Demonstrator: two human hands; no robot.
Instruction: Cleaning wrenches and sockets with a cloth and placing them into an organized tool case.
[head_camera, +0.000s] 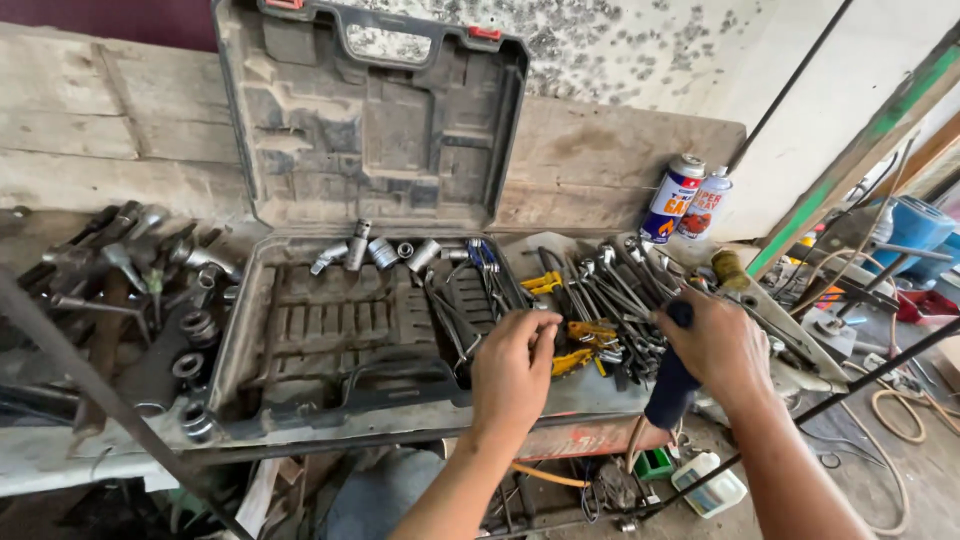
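Left hand (512, 368) pinches among wrenches (610, 300) at the open toolcase's (330, 340) three o'clock; right hand (722, 345) grips a dark-handled tool (672, 385).

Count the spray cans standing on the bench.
2. A blue-and-white spray can and a clear-topped spray can stand side by side against the wooden back board, beyond the right hand. Clutter may hide others.

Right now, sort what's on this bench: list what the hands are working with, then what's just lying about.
In hand:
- left hand on the wrench pile
- right hand gripping a dark-handled tool

Lying about:
- open tool case with sockets
- two spray cans
- heap of parts at left
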